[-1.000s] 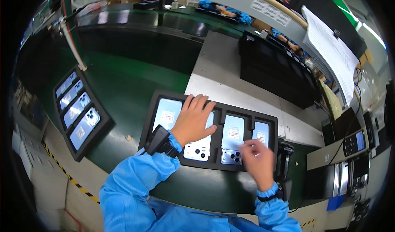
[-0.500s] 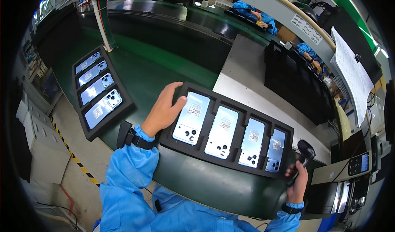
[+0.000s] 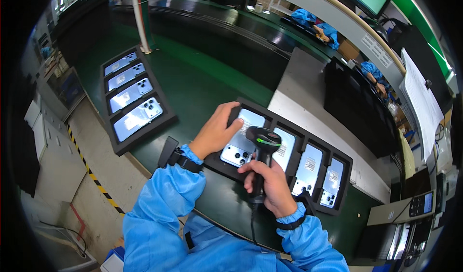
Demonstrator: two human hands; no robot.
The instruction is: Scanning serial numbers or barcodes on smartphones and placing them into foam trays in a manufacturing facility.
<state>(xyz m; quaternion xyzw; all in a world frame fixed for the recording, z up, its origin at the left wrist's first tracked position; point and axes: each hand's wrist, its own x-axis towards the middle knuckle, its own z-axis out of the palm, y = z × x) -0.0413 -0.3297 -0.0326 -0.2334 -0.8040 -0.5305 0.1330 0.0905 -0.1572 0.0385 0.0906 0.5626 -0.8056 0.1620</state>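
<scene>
A black foam tray point(image 3: 346, 195) lies in front of me with several light-blue smartphones point(image 3: 308, 168) in its slots, camera side up, each with a white label. My left hand point(image 3: 217, 129) grips the tray's left end, its thumb over the leftmost phone point(image 3: 231, 153) and its fingers along the far left corner. My right hand point(image 3: 272, 185) is closed around the handle of a black barcode scanner point(image 3: 263, 139), which shows a green light on its head. The scanner is above the two left phones and partly hides them. Its cable hangs toward the bench's near edge.
Another black foam tray point(image 3: 171, 117) of blue phones stands on the green bench at the left. Behind are a dark conveyor point(image 3: 207, 45) and stacked black trays point(image 3: 354, 108). Co-workers' blue sleeves point(image 3: 330, 33) show at the back. A grey device with a display point(image 3: 402, 209) stands right.
My right hand has brought the scanner from the tray's right end leftward over the left phones. My left hand stays on the tray. The whole view has shifted slightly.
</scene>
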